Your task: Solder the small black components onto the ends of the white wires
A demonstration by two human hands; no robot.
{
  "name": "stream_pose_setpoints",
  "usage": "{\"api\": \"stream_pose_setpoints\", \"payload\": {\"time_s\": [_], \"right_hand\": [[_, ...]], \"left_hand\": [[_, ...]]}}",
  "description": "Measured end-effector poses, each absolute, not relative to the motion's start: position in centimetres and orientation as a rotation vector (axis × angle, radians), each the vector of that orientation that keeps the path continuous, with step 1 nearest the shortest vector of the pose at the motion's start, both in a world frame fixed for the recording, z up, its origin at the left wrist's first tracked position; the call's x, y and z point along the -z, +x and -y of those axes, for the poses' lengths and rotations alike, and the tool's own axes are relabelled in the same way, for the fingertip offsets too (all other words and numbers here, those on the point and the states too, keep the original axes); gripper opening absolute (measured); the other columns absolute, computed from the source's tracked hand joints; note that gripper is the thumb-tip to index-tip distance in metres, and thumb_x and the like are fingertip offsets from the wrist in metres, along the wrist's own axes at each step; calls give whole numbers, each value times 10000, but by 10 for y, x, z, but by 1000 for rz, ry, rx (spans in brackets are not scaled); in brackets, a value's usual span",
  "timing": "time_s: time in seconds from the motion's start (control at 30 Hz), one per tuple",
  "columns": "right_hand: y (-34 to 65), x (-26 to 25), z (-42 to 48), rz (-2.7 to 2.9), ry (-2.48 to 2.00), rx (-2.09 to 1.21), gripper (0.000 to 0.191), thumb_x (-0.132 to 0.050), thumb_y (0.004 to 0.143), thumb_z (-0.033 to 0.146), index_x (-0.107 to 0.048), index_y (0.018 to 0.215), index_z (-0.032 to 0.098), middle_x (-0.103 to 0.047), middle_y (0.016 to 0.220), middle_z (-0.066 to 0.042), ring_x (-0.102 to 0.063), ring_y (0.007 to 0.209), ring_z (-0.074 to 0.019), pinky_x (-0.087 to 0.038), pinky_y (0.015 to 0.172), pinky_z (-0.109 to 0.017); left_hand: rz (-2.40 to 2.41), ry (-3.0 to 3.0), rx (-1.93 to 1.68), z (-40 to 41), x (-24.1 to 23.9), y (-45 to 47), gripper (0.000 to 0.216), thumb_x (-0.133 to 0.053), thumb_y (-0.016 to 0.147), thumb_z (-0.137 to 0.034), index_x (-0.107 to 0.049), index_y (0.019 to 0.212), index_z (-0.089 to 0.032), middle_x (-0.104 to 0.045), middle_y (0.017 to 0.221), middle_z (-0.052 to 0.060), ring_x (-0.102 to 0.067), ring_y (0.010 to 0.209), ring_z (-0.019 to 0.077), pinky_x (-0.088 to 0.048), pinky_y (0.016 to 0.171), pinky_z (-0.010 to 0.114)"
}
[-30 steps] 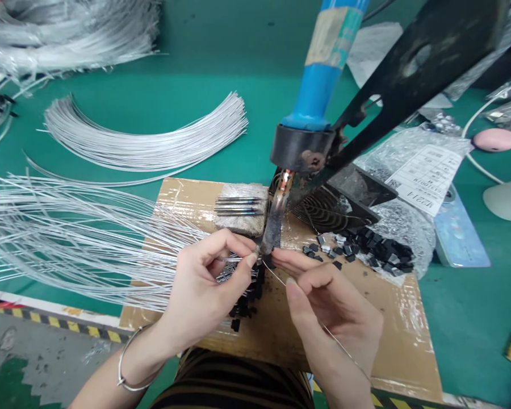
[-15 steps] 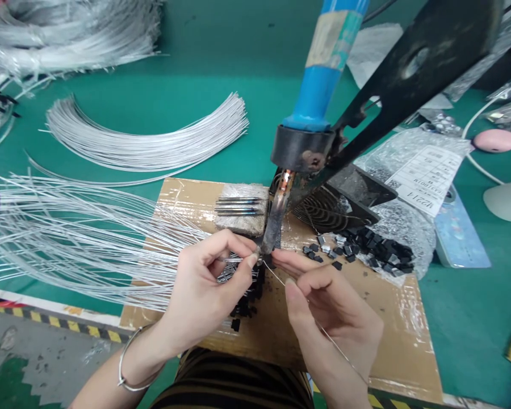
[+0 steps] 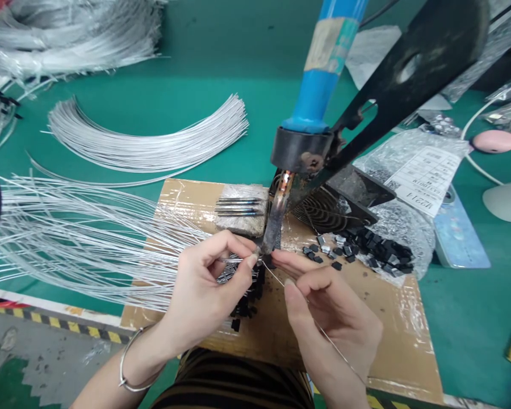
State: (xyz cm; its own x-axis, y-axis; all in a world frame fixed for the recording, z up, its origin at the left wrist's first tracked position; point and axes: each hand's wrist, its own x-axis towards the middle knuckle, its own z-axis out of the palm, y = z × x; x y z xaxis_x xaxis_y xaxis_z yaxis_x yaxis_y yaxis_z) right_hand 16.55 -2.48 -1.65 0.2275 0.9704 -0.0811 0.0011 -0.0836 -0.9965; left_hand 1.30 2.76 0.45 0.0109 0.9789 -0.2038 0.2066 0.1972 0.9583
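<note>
A blue-handled soldering iron is clamped in a black stand, tip pointing down. Just at its tip, my left hand pinches a thin wire between thumb and fingertips; the wire's end is too small to make out. My right hand pinches a strand of solder wire, which runs up to the tip and trails back across the palm. Under my left fingers lie several white wires with black connectors at their ends, partly hidden by the hand.
Loose black connector pieces lie on the cardboard at right. A worn block with metal rods sits left of the iron. Behind are a bundle of white wires, a solder reel and a labelled plastic bag.
Both hands hold almost the same pose at the iron's tip. The view has shifted very slightly; nothing was let go or taken up.
</note>
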Motion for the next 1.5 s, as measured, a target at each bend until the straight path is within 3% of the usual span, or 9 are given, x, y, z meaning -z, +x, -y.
{"api": "stream_pose_setpoints", "payload": {"time_s": [0.4,0.8,1.03,1.23,1.5], "right_hand": [[164,18,25,1019,-1374,-1060,210,-711,968,135,-647,804,249,-843,1218,-30,-808,1120,-184,-620,1005,-285],[163,19,24,1040,-1371,-1028,204,-707,971,143,-650,799,238,-845,1207,-67,-819,1104,-219,-640,996,-320],[162,19,25,1023,-1368,-1033,199,-708,970,136,-655,814,245,-842,1231,-40,-813,1114,-196,-628,1000,-294],[164,21,25,1033,-1374,-1028,194,-709,980,142,-656,819,237,-842,1227,-76,-811,1123,-230,-627,996,-338],[163,21,26,1052,-1366,-1007,203,-706,970,108,-656,832,248,-837,1214,-19,-794,1139,-165,-586,995,-247]], "left_hand": [[-1418,1219,-928,-26,-4,12,104,-722,844,-151,-701,753,-197,-819,861,53,-674,651,148,-408,507,246],[-1408,1226,-934,-27,-3,13,110,-714,846,-154,-697,747,-198,-812,843,49,-702,684,163,-467,555,253],[-1416,1224,-932,-27,-3,14,110,-711,846,-146,-695,750,-196,-813,854,56,-700,685,167,-446,539,252],[-1415,1237,-922,-28,-3,15,121,-698,850,-143,-689,741,-196,-803,832,50,-686,667,161,-441,546,254],[-1414,1266,-934,-24,-2,13,122,-700,858,-148,-690,747,-197,-826,861,54,-708,685,163,-441,526,236]]}}
